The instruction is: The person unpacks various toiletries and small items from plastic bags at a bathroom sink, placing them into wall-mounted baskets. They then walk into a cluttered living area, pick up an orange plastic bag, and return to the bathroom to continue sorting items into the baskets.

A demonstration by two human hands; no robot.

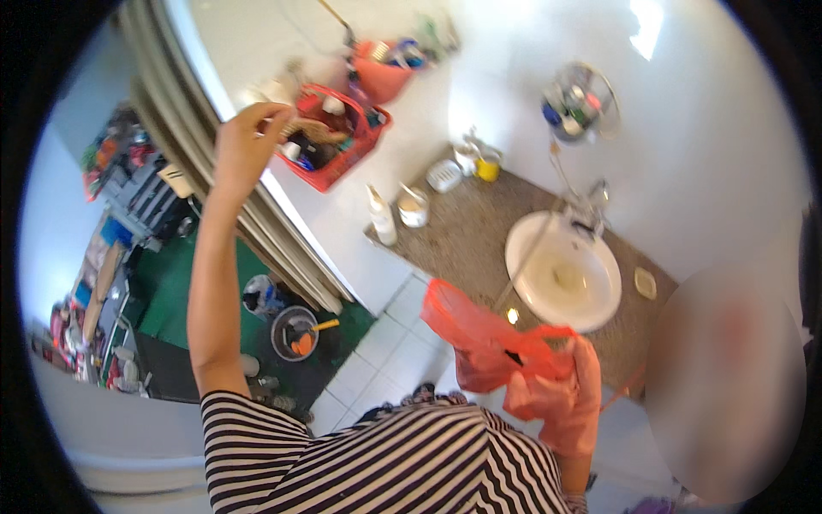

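My left hand (253, 138) is raised beside a red plastic basket (350, 168), with fingers and thumb curled towards each other. A brown, blurred item (316, 131) lies at the fingertips, over the basket's contents; whether I grip it is unclear. Several bottles and small containers fill the basket, among them a white-capped one (292, 151). A thin red plastic bag (494, 350) covers my right hand and most of that forearm, so the fingers are hidden. The covered hand is in front of my striped shirt, near the speckled counter (449, 238).
A white washbasin (523, 257) with a metal faucet (594, 205) is set in the counter. Near its left end stand a white bottle (382, 218), a white tub (413, 209) and a yellow cup (488, 168). A folding door (276, 244) is at left; a wall basket (575, 106) hangs above.
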